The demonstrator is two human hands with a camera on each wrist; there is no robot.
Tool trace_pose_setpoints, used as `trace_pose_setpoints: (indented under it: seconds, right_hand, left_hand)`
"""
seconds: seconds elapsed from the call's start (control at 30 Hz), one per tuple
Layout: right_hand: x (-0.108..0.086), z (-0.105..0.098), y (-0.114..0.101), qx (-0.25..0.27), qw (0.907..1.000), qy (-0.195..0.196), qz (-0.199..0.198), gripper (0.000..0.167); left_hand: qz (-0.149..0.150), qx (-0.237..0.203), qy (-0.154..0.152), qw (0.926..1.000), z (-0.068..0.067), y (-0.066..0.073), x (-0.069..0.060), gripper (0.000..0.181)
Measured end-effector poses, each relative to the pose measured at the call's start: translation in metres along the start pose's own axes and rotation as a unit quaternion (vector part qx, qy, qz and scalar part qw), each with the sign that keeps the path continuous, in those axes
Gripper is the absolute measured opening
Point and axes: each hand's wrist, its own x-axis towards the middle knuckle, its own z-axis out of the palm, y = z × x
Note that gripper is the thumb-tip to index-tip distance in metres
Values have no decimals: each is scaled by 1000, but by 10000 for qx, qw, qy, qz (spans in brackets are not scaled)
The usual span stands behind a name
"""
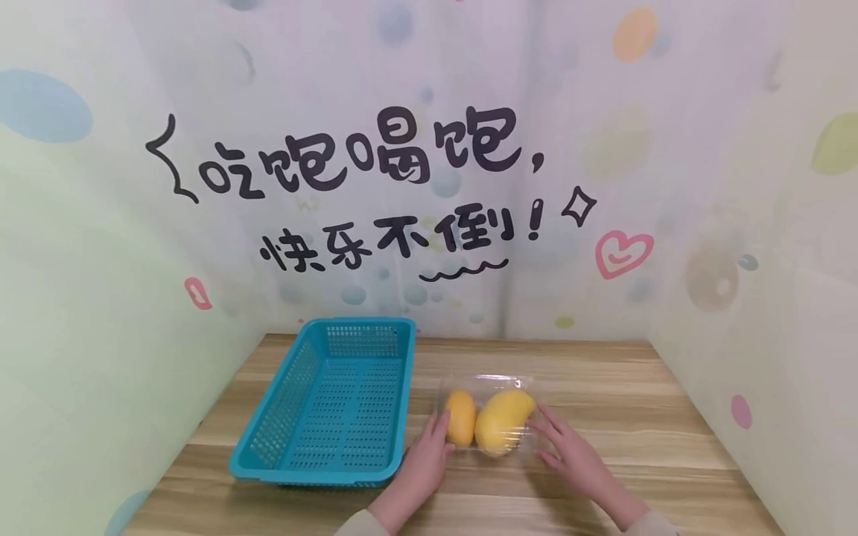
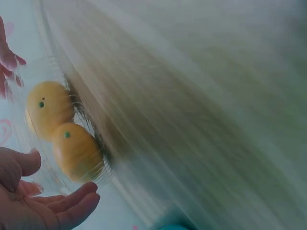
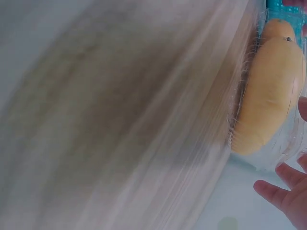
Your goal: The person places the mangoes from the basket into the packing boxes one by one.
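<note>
A clear plastic box [image 1: 485, 381] holding two yellow mangoes sits on the table. The larger mango [image 1: 503, 424] lies on the right, and the smaller mango [image 1: 460, 418] stands beside it on the left. At the box's left end is my left hand [image 1: 424, 465]. In the left wrist view its thumb and fingers are spread apart around that end of the box. My right hand [image 1: 573, 458] is at the right end, fingers extended. Its spread fingers [image 3: 271, 191] appear beside the box in the right wrist view. Whether the fingertips press the plastic is hard to tell.
A blue-green perforated plastic basket [image 1: 342, 476] stands left of the box, close to my left forearm. Beneath everything is a wood-grain table [image 1: 670, 447]. Printed curtain-like walls [image 1: 456, 313] enclose it at the back and sides.
</note>
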Motion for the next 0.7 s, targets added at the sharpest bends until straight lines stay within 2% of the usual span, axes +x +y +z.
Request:
trace_pose_setpoints:
  seconds: [0.17,0.27,0.37,0.5,0.63,0.7]
  right_hand:
    - [10,8,10,151,9991,-169,352,51]
    - [16,13,14,343,9966,-293,683,48]
    - [21,19,17,485,9939,-349,927,46]
    - [25,24,21,616,9909,-413,1122,46]
    - [28,25,21,746,9885,-445,1239,47]
    - [30,24,21,889,9864,-495,1290,48]
  left_hand:
    - [-381,205,405,9982,11,3,17,54]
    - [-516,143,613,9967,17,0,27,54]
    - [-599,44,693,9958,21,-1,33,55]
    - [-670,114,784,9946,24,-1,36,55]
    - [-619,350,1078,9916,28,-3,35,53]
    - [-695,272,1208,9899,31,-5,35,55]
